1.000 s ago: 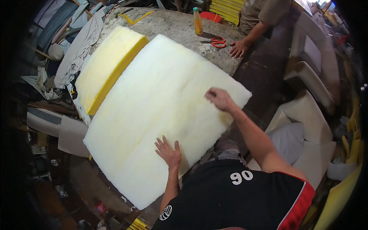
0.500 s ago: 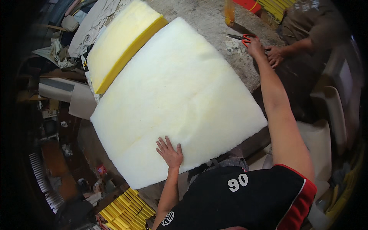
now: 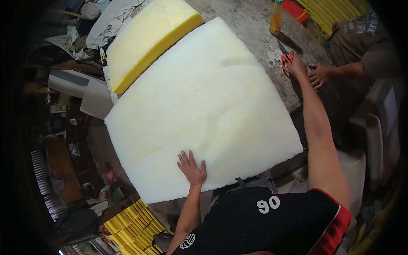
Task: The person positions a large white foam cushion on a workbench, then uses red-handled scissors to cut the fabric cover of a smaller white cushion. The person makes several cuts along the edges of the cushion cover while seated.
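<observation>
Left fingers (image 3: 191,160) spread on white padding (image 3: 204,106); right fingers (image 3: 293,63) hold scissors (image 3: 285,55).

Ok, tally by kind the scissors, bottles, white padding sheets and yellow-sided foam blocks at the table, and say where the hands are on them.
Scissors: 1, with the right hand at the red handles
Bottle: 1
White padding sheet: 1, with the left hand flat on it
Yellow-sided foam block: 1
Total: 4
</observation>
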The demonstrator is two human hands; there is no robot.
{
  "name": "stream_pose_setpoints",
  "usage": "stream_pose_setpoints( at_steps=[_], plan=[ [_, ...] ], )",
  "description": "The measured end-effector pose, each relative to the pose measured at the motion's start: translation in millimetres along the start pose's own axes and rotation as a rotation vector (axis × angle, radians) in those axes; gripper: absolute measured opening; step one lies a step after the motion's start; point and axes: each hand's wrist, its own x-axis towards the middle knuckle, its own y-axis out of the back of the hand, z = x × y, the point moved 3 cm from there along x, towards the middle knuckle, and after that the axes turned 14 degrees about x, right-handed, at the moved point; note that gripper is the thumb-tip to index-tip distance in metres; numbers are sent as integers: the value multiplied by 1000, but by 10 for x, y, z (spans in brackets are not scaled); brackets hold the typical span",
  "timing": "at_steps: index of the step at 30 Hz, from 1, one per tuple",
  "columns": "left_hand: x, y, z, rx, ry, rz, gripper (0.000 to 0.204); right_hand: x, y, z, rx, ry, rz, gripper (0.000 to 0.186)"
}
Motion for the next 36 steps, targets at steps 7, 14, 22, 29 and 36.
stream_pose_setpoints(
  at_steps=[7,14,22,29,36],
  plan=[
    [-47,-14,-35,-13,0,9,72,-1762,197,-540,290,541,172,38],
    [-65,476,-12,-844,68,-52,61,-3956,-455,-1131,597,657,-249,34],
    [-830,1038,-234,-1537,178,-160,39,-5867,-1088,-1398,412,870,-388,43],
    [-1788,627,-903,-1701,143,-299,32,-6915,-1197,-1419,70,950,-414,41],
    [-2474,682,-1481,-1741,120,-329,26,-7531,-1193,-1713,370,828,-458,26]
  ],
)
